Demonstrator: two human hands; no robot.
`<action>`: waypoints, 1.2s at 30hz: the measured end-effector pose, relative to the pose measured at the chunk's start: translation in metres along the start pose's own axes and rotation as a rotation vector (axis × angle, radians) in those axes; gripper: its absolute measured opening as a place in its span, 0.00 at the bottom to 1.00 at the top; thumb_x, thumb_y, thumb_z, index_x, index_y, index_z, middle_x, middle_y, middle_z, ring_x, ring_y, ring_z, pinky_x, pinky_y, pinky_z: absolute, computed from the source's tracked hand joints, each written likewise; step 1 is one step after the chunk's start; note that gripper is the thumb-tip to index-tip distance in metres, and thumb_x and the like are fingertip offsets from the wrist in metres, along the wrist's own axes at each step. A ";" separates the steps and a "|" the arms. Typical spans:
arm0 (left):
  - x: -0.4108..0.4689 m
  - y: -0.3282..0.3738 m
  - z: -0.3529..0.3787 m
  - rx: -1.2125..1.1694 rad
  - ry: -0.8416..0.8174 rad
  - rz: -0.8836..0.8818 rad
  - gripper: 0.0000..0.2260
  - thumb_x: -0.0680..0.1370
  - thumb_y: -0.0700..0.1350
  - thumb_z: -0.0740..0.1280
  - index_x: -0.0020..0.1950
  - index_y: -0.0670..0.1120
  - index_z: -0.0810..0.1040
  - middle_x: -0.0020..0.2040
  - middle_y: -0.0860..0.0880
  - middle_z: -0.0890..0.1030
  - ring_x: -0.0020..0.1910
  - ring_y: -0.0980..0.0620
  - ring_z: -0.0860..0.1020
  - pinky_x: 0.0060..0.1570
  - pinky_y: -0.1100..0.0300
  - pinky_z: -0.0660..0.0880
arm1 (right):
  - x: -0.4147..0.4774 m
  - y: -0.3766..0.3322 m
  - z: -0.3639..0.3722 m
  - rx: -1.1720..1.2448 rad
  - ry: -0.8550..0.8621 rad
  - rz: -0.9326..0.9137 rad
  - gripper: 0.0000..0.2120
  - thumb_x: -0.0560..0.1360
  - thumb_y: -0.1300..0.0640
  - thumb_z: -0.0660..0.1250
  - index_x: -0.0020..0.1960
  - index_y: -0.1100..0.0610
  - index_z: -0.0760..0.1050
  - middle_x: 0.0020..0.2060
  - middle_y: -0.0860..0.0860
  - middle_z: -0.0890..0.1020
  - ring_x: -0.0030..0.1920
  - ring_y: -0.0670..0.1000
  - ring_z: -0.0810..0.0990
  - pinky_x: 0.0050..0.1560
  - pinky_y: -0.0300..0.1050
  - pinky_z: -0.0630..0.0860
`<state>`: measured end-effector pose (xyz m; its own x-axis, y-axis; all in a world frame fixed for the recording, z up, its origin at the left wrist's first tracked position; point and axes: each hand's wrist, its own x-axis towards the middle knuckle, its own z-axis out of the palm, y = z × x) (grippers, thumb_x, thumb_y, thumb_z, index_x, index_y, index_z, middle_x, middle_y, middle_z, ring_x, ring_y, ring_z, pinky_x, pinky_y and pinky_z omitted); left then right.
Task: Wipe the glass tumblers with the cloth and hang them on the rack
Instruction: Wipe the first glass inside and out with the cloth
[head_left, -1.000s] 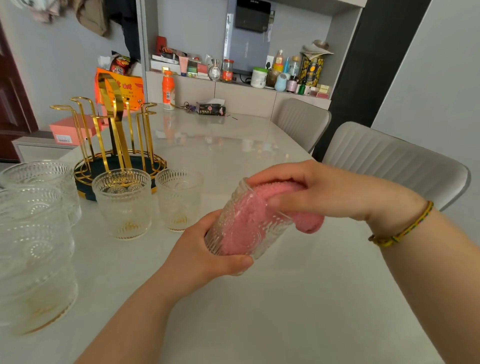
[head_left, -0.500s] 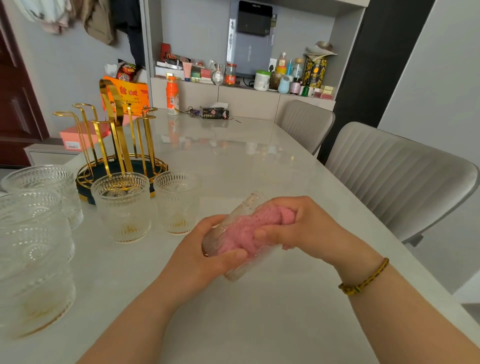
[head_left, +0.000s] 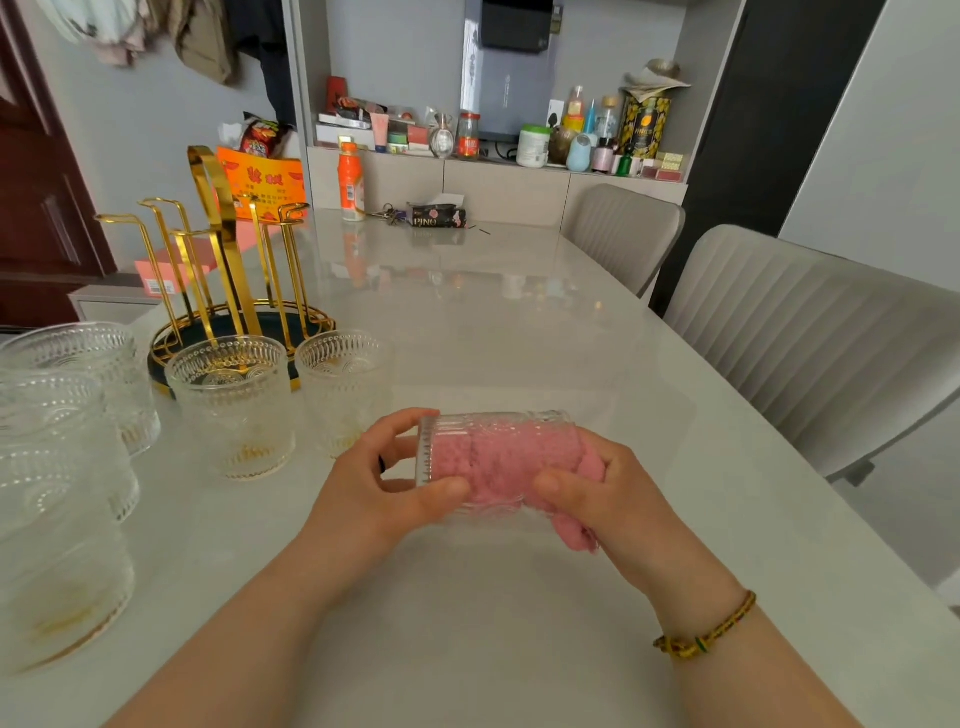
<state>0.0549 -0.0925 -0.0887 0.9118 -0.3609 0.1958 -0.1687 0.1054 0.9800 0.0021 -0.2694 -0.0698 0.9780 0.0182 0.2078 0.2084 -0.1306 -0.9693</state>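
L hand grips the base end of the glass tumbler, thumb on the near edge, fingers curled over the far side. R hand is at the mouth end, thumb pressed on the outer wall, fingers curled round the pink cloth stuffed inside; a tail of cloth hangs under my palm. The tumbler is held above the table, in front of me, well apart from the gold rack. Vs 0.5 s ago: the glass was tilted mouth-up, now lies approx level, base to the L. Two other tumblers haven't moved.
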 end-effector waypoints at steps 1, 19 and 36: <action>0.000 0.000 0.001 -0.008 -0.003 -0.017 0.28 0.50 0.55 0.72 0.50 0.57 0.75 0.38 0.59 0.83 0.33 0.57 0.82 0.30 0.67 0.76 | -0.001 0.002 -0.001 -0.004 -0.030 -0.015 0.29 0.47 0.31 0.73 0.38 0.50 0.77 0.16 0.47 0.70 0.17 0.43 0.64 0.20 0.31 0.61; -0.001 0.000 -0.001 0.078 -0.132 -0.018 0.36 0.49 0.54 0.75 0.55 0.69 0.69 0.51 0.63 0.76 0.46 0.61 0.81 0.41 0.67 0.77 | -0.002 0.006 0.006 0.175 0.133 0.154 0.16 0.63 0.48 0.73 0.41 0.61 0.76 0.19 0.50 0.69 0.18 0.45 0.61 0.27 0.37 0.58; 0.001 -0.001 -0.003 0.085 -0.162 -0.129 0.38 0.51 0.57 0.74 0.58 0.72 0.65 0.61 0.63 0.71 0.53 0.58 0.79 0.49 0.62 0.77 | -0.003 0.003 0.010 0.262 0.165 0.182 0.09 0.73 0.59 0.63 0.43 0.64 0.78 0.14 0.45 0.68 0.17 0.42 0.63 0.26 0.35 0.61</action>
<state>0.0571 -0.0897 -0.0901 0.8570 -0.5111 0.0654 -0.0919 -0.0268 0.9954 0.0002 -0.2599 -0.0744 0.9890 -0.1452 0.0266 0.0475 0.1425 -0.9887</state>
